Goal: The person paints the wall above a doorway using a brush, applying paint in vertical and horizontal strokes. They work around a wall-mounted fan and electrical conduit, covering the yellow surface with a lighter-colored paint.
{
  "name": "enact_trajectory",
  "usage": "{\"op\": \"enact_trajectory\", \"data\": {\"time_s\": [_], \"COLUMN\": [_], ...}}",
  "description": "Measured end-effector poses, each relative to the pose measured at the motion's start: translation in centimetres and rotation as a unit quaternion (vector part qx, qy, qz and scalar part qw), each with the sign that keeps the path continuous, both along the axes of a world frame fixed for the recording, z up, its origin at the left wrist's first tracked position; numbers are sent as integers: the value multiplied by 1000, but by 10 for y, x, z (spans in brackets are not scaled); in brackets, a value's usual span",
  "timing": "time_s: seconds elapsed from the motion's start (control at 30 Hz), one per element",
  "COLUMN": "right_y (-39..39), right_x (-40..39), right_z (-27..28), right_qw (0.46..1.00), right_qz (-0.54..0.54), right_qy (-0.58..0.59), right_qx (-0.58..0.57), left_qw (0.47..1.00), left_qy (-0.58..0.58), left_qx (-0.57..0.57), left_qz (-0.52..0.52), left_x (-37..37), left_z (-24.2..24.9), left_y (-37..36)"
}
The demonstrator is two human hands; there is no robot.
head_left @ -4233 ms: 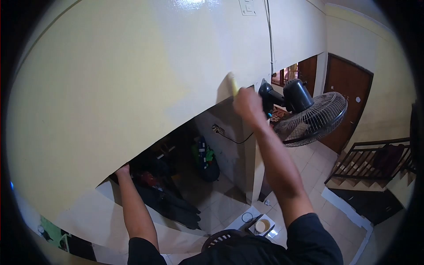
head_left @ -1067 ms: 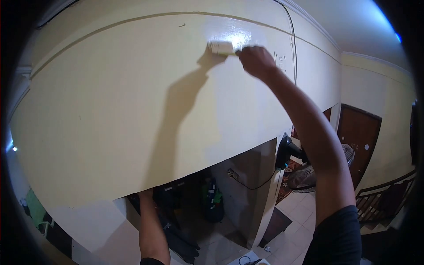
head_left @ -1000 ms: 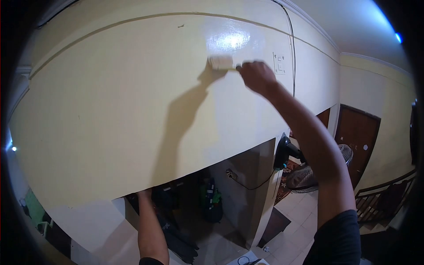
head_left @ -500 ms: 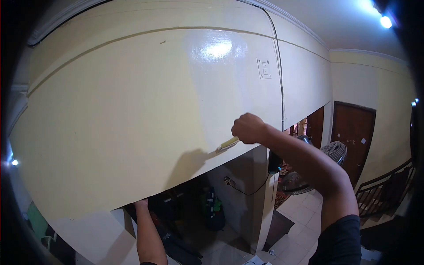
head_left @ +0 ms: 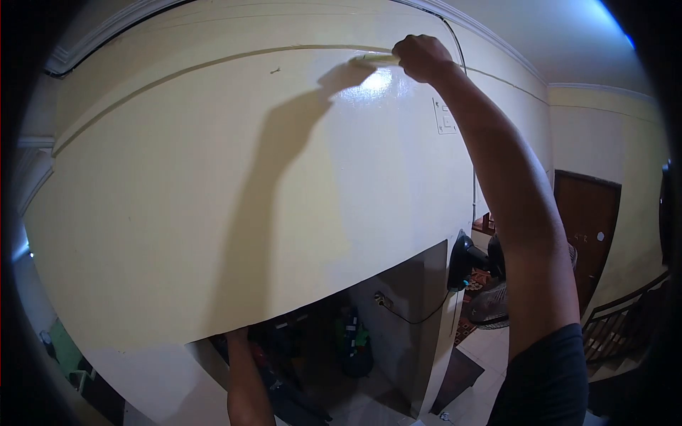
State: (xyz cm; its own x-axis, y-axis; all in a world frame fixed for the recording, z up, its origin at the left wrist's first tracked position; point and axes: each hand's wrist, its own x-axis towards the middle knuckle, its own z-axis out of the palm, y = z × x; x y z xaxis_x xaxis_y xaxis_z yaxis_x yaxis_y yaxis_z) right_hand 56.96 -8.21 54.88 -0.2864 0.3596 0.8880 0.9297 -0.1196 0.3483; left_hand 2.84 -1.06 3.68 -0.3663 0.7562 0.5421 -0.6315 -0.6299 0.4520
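My right hand (head_left: 424, 58) is raised high, its fingers closed round the handle of a paintbrush (head_left: 376, 59). The brush points left, its bristle end at the wall just under the narrow ledge (head_left: 298, 47). A pale yellow wall (head_left: 192, 177) fills most of the view. Down its right part runs a lighter, whitish painted strip (head_left: 369, 170), glossy near the top. My left hand (head_left: 239, 333) is at the wall's lower edge, above the dark opening; its fingers are hidden there.
A switch plate (head_left: 445, 117) is on the wall beside my right forearm. Below the wall, an opening holds dark bags (head_left: 354, 348) and a socket with a cord (head_left: 383, 299). To the right are a fan (head_left: 490, 304), a brown door (head_left: 586, 234) and a stair railing (head_left: 625, 305).
My right hand has moved up with the paintbrush, from near the wall's lower edge to just under the ledge. My left hand stays at the lower edge. The view has shifted slightly.
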Motion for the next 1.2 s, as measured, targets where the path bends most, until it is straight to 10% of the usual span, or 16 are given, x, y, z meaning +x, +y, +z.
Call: {"op": "enact_trajectory", "data": {"time_s": [0.43,0.83,1.2], "right_y": [48,39,-24], "right_x": [31,38,-120], "right_z": [-106,10,59], "right_qw": [996,965,988], "right_qz": [70,-65,-35], "right_qy": [42,252,100], "right_qx": [-26,-36,-112], "left_qw": [999,1000,999], "left_qy": [23,-4,-28], "left_qx": [-15,24,19], "left_qz": [-30,-18,-37], "left_x": [-5,-9,-7], "left_z": [-2,-5,-14], "left_y": [14,7,23]}}
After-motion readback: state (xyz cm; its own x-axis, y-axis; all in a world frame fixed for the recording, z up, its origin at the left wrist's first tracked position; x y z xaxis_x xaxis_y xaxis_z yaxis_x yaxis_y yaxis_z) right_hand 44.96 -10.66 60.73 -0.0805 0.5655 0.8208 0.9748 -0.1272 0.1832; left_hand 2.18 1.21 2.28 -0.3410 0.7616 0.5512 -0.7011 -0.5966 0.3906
